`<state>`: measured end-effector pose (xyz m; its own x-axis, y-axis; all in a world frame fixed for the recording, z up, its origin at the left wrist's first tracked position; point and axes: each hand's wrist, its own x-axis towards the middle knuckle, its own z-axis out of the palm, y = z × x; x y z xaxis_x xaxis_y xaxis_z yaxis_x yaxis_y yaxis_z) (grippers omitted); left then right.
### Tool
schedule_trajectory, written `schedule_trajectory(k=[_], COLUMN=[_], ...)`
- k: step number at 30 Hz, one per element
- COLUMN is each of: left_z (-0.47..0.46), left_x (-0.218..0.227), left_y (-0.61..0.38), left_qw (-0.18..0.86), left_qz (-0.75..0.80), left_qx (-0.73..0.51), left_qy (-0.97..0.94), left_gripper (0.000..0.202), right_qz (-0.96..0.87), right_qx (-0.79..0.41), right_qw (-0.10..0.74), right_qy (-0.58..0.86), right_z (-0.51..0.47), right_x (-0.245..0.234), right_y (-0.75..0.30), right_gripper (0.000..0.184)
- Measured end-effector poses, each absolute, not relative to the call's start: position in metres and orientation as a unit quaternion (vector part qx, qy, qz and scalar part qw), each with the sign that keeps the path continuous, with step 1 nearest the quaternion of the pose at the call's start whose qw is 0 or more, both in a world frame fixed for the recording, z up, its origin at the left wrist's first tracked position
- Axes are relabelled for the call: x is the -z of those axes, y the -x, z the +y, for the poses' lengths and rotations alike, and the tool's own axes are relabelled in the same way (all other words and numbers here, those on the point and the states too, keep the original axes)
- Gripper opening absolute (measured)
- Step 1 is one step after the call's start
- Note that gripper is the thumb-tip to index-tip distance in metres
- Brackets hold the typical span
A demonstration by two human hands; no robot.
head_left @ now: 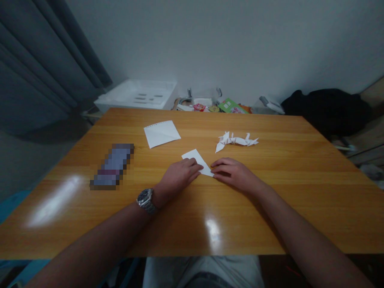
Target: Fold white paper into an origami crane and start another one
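A small white sheet of folded paper (196,158) lies flat near the middle of the wooden table (300,188). My left hand (179,175), with a metal watch on the wrist, rests on the paper's near left edge, fingers curled down and pressed on it. My right hand (232,172) presses its fingertips on the paper's near right corner. Farther back on the right lie several joined white folded paper figures (235,141). A larger white sheet (162,133) lies at the back left.
A blurred-out flat object (112,166) lies on the table's left part. Behind the table stand a white plastic box (138,95), small colourful items (216,106) and a dark bag (327,108). A grey curtain (36,68) hangs at left.
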<state>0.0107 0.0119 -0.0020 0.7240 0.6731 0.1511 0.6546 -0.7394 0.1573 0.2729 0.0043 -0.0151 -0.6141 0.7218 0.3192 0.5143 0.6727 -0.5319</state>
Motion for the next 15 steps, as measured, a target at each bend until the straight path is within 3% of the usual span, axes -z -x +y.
schedule_trajectory(k=[6, 15], left_z=[0.013, 0.005], left_x=[0.002, 0.000], left_y=[-0.011, -0.013], left_qw=[0.033, 0.119], left_qz=[0.366, 0.349], left_qx=[-0.083, -0.168], left_qy=[-0.926, -0.915], left_gripper=[0.031, 0.029], right_qz=[-0.867, -0.808], right_qx=[-0.228, -0.261], right_qw=[0.260, 0.368], right_qy=[0.358, 0.379], right_z=[0.002, -0.003], right_x=[0.012, 0.009], right_y=[-0.274, -0.261], right_gripper=[0.029, 0.009])
